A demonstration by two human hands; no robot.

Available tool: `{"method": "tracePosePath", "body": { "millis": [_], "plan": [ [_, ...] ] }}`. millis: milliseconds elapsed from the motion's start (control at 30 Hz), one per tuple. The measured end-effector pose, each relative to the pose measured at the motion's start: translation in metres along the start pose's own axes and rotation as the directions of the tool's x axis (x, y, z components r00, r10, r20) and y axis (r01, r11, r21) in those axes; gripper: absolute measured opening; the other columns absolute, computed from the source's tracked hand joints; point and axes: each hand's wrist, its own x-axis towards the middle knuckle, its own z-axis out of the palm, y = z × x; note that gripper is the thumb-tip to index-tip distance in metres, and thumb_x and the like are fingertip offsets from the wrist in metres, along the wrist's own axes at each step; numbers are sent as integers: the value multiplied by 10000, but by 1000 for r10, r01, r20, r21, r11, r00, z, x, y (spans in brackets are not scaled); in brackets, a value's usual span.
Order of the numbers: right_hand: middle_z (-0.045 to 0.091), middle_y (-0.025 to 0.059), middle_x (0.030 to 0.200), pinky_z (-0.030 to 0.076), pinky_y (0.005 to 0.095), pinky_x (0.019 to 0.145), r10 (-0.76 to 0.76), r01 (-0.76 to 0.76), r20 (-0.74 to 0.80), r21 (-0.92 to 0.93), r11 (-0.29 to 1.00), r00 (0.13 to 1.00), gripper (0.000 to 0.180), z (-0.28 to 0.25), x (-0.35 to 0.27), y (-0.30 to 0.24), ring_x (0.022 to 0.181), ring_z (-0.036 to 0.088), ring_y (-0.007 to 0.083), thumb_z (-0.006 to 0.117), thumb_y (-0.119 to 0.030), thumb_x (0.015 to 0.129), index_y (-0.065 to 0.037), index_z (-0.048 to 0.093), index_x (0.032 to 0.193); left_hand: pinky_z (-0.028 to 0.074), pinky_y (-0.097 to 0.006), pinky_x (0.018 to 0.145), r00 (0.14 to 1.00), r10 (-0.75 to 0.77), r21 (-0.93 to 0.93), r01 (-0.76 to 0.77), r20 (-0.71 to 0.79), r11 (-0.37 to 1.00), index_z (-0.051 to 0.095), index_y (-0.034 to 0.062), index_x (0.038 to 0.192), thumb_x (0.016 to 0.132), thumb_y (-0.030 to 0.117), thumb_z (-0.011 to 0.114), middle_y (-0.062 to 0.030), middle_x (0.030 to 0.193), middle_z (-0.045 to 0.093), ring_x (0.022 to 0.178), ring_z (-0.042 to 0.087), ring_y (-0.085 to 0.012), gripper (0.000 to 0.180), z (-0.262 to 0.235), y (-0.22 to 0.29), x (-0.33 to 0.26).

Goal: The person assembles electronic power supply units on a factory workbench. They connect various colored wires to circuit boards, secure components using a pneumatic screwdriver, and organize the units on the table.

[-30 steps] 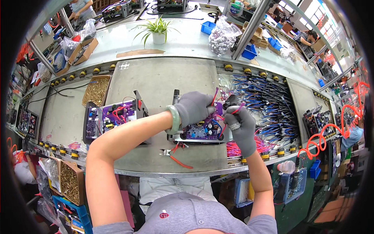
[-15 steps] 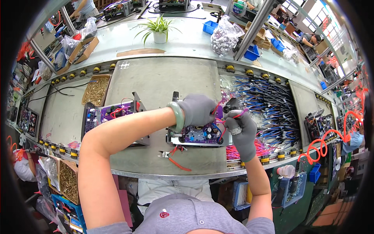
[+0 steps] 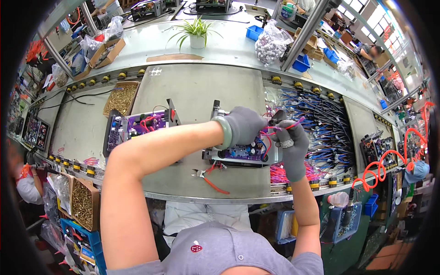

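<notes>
The back table (image 3: 238, 49) is running along the far side of the work line. Nearer, a grey plate (image 3: 201, 87) is forming the main work surface. To its right, a heap of cables (image 3: 321, 128), black, blue and white, is spreading beside the plate, with pink wires (image 3: 302, 172) lying at its near edge. Two circuit units are sitting at the near half of the plate. The left unit (image 3: 117, 135) is standing partly behind the left forearm. The right unit (image 3: 243, 154), with a purple board, is resting under and between the two hands. A potted plant (image 3: 197, 41) is standing on the back table. A carton (image 3: 134, 98) is holding brass-coloured parts beside the plate's left edge. Both hands are wearing grey gloves. The left hand (image 3: 246, 126) is hovering over the right unit with its fingers curled; whether it is gripping a wire cannot be told. The right hand (image 3: 294, 145) is pinching a red-purple wire (image 3: 295, 124) between thumb and fingers at the unit's right end, the tip pointing up and right. Pliers (image 3: 215, 185) with orange handles are lying on the plate, in front of the right unit. A green bangle (image 3: 224, 133) is circling the left wrist.
</notes>
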Motion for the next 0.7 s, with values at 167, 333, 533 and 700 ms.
{"method": "tracePosePath", "body": {
  "millis": [167,333,533,700],
  "plan": [
    [678,51,900,502,211,625,13,-11,-35,35,999,999,138,0,0,-6,725,643,85,639,-81,935,-22,607,1056,511,-474,722,1000,2,-110,0,19,994,650,156,1006,868,278,598,-140,852,682,834,666,-343,191,-2,-4,3],
    [681,51,907,497,202,614,20,-18,-35,72,997,999,145,-5,-12,-15,711,638,85,650,-91,931,-23,614,1053,510,-464,743,1000,-21,-267,20,1,963,658,192,1035,867,315,611,-114,902,699,856,665,-342,214,1,-10,-14],
    [667,45,883,491,208,615,-51,52,-20,63,997,999,105,8,-6,-27,707,623,78,640,-73,929,-25,628,1022,520,-462,760,995,-96,-54,96,-2,994,666,220,1073,874,300,600,-113,887,699,850,674,-349,225,0,4,-5],
    [667,49,877,494,224,612,-60,65,-86,60,996,995,96,14,-23,-45,696,614,79,638,-84,932,-26,623,1007,531,-443,779,907,-205,-189,143,-367,972,668,112,1073,878,330,612,-140,886,698,858,679,-342,298,-1,9,-37]
  ]
}}
